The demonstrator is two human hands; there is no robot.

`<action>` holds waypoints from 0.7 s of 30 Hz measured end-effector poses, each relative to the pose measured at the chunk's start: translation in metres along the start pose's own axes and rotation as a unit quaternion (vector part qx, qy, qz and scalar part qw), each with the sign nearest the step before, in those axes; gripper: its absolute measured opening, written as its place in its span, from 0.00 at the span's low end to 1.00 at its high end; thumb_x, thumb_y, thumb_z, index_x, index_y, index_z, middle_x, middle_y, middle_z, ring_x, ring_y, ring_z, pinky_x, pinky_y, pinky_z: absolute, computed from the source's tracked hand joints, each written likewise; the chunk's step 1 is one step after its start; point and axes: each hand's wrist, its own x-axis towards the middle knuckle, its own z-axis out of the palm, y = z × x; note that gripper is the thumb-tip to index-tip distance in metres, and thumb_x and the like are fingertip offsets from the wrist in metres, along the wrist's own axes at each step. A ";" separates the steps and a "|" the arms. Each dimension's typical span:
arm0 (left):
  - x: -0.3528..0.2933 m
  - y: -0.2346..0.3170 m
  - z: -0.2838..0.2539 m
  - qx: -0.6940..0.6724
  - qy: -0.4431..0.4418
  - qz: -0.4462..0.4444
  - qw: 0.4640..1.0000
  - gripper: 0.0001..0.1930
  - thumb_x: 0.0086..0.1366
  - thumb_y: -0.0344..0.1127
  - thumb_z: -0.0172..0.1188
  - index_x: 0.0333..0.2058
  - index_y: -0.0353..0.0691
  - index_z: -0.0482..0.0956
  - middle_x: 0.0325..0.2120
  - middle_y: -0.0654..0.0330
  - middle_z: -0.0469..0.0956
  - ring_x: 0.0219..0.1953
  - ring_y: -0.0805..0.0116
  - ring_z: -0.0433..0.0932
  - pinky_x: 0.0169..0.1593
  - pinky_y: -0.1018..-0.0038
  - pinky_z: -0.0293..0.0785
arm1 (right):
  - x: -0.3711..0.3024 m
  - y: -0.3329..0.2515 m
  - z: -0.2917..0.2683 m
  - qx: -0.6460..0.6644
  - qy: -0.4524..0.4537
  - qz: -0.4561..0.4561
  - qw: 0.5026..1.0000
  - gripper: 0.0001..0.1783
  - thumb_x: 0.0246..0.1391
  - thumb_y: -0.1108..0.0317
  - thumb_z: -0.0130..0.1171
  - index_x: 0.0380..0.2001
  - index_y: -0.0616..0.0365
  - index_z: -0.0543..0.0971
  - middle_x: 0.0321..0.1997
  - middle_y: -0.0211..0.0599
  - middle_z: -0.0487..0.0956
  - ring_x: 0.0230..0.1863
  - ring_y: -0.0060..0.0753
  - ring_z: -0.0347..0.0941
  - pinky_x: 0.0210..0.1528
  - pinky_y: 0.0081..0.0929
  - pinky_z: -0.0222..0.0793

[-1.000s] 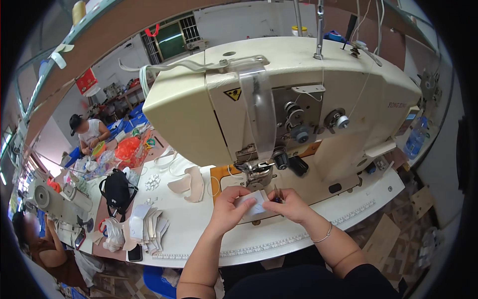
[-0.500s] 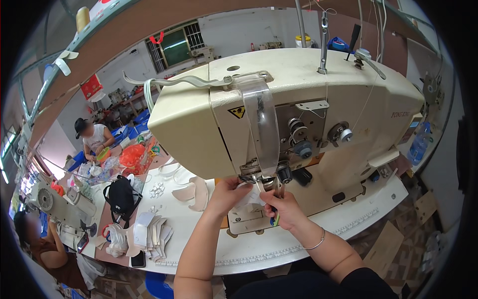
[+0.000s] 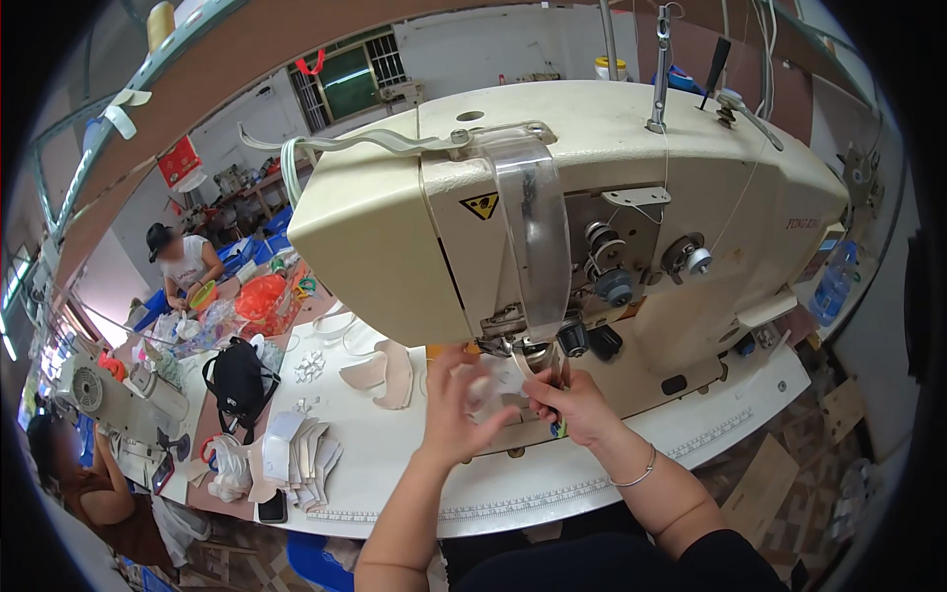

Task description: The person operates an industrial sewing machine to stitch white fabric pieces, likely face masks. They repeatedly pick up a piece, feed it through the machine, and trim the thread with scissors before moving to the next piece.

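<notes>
Two hands: left hand (image 3: 459, 407) has its fingers spread apart and a bit blurry, can't tell if they touch the work; right hand (image 3: 570, 407) has thumb and fingers clamped on a small metal tool (image 3: 559, 428) with some green and blue on it.
White piece (image 3: 506, 377): sits between the two sets of fingers, right under the needle area, pretty smeared.
Machine head (image 3: 365, 266): big cream lump hanging over and beyond the fingertips, so upward is basically blocked.
Clear guard (image 3: 534, 247): comes down just above the fingers, kinda crowding them.
Black knob (image 3: 573, 336): just past the right fingertips, up and to the right, easy to bump.
Beige cutouts (image 3: 383, 375): left of the left fingers, near but not touching.
White scraps (image 3: 310, 366): further left again.
Stacked pieces (image 3: 296, 449): well left of the fingers and closer to the body, black bag (image 3: 240, 380) behind them.
Front edge: a ruler strip (image 3: 444, 515) curves along it, body side of the fingers, forearms crossing over.
Elbow room: white tabletop (image 3: 395, 469) stretches from left fingers to the stack; right of the right fingers, machine bed (image 3: 646, 390), then tabletop out to its end.
</notes>
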 end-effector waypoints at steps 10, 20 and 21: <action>-0.005 -0.006 0.008 0.220 0.012 0.172 0.960 0.16 0.40 0.25 0.61 0.30 0.52 0.79 0.31 0.69 0.76 0.39 0.66 0.75 0.53 0.59 0.60 | 0.003 0.008 0.000 0.046 0.011 0.022 0.999 0.11 0.46 0.65 0.61 0.27 0.60 0.74 0.20 0.28 0.72 0.18 0.14 0.63 0.18 0.11 0.57; 0.007 -0.026 0.009 0.144 -0.002 0.151 0.978 0.16 0.40 0.21 0.59 0.29 0.49 0.78 0.30 0.68 0.75 0.37 0.66 0.74 0.51 0.62 0.60 | 0.004 0.013 0.003 0.109 0.016 0.025 0.994 0.08 0.47 0.68 0.59 0.28 0.60 0.74 0.19 0.28 0.70 0.19 0.17 0.63 0.17 0.12 0.55; 0.008 -0.027 0.009 0.139 -0.001 0.151 0.979 0.16 0.40 0.20 0.59 0.28 0.49 0.79 0.29 0.67 0.75 0.36 0.66 0.74 0.49 0.62 0.62 | 0.003 0.014 0.002 0.107 0.020 0.032 0.994 0.08 0.47 0.67 0.59 0.28 0.60 0.74 0.19 0.28 0.70 0.19 0.17 0.63 0.18 0.12 0.55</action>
